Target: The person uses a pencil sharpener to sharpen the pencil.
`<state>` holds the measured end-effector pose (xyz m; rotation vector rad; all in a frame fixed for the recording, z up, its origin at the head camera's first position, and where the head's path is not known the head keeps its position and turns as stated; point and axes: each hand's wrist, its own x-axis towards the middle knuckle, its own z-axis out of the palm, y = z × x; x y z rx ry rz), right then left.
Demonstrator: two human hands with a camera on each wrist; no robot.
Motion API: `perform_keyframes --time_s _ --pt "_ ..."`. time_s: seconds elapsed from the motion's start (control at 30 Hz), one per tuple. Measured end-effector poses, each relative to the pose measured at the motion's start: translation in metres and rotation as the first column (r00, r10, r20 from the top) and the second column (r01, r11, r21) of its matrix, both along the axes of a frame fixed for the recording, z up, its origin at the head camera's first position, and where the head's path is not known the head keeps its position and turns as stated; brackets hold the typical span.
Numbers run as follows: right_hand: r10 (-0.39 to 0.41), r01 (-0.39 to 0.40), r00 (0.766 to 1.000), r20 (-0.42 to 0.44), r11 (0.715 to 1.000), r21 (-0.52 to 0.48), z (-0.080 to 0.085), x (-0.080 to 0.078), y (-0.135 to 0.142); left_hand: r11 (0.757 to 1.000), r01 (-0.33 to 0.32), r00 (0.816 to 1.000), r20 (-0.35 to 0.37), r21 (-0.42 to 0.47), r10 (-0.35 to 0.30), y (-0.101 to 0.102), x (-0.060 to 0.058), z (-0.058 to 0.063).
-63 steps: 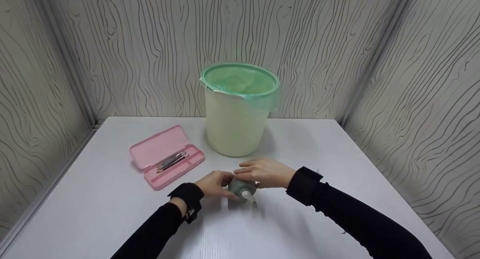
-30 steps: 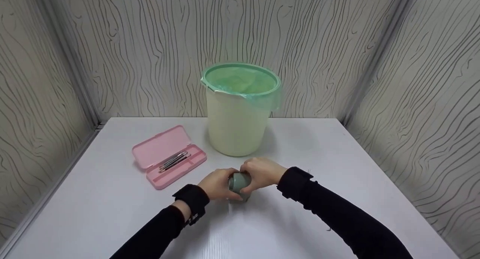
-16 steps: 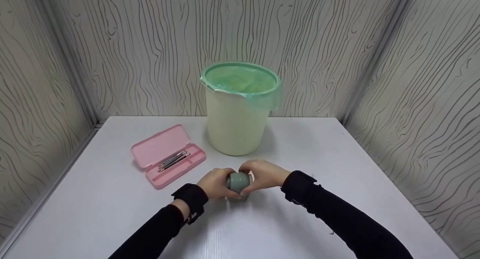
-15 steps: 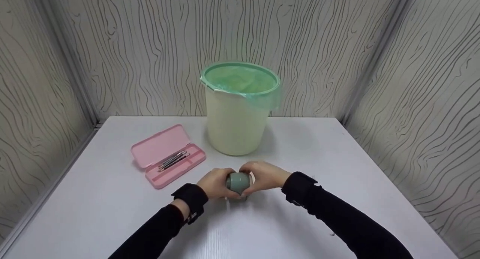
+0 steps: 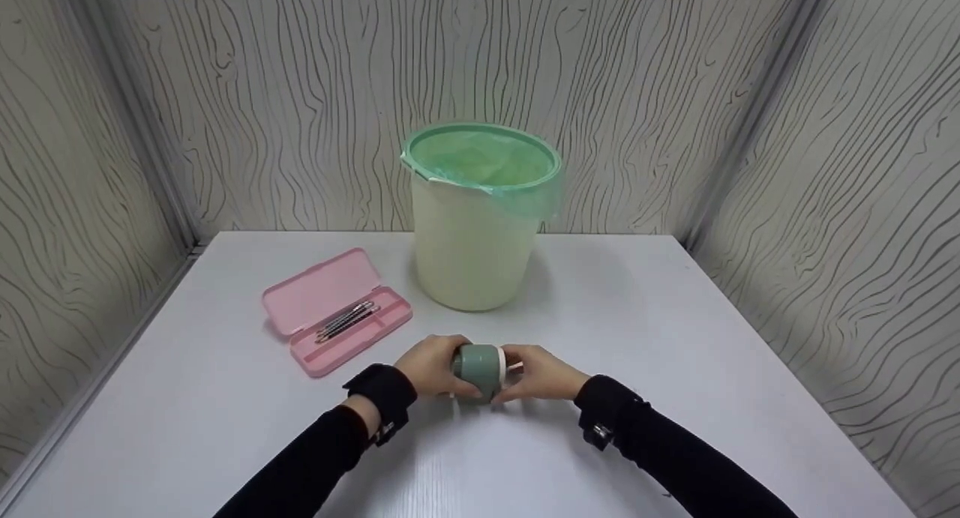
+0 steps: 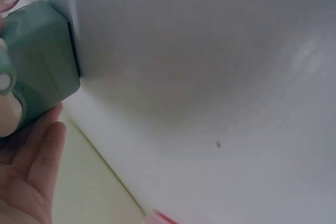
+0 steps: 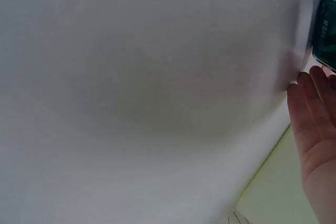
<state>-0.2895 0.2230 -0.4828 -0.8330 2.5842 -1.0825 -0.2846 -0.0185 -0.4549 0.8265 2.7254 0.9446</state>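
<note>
A green crank pencil sharpener (image 5: 478,369) sits on the white table, between both hands. My left hand (image 5: 430,366) holds its left side, thumb in front and fingers behind. In the left wrist view the sharpener (image 6: 44,56) shows a rounded box body and a cream crank (image 6: 9,114). My right hand (image 5: 546,374) is at the other end, thumb and fingers gripping around a white rim (image 5: 502,366). The right wrist view catches only the sharpener's dark see-through side (image 7: 326,30) with lettering, next to the fingers.
Behind the hands stands a pale bin (image 5: 472,256) with a green rim and a green bag liner. To the left lies an opened pink pencil case (image 5: 322,297) with several pencils (image 5: 347,323) in it. Patterned walls (image 5: 300,91) enclose the table (image 5: 637,308).
The sharpener has turned from pointing its pale part toward me to lying sideways. My right hand has moved from over it to its right end, and the white rim shows there now.
</note>
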Motion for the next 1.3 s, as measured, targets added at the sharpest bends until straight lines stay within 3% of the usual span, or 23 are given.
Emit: perform_keyframes --time_s 0.23,0.63,1.03,1.3 --pt "-0.02 0.023 0.999 0.049 0.997 -0.079 -0.0056 0.0008 -0.0054 1.0 -0.009 1.0 0.003 0.008 0.009 0.0001 0.0009 0.0001" --pt "-0.025 0.027 0.999 0.035 0.997 -0.074 -0.0061 0.0014 -0.0027 1.0 0.016 1.0 -0.021 -0.003 -0.016 0.0014 -0.0009 -0.0035" --pt "-0.016 0.016 1.0 0.0 0.998 -0.059 -0.0047 0.0014 -0.0022 1.0 0.019 1.0 0.005 -0.013 -0.019 0.0012 -0.0044 -0.0015" --pt "-0.019 0.021 0.999 0.027 0.997 -0.074 -0.005 -0.0006 -0.002 1.0 0.026 1.0 0.003 -0.015 -0.026 0.0001 -0.0028 0.0015"
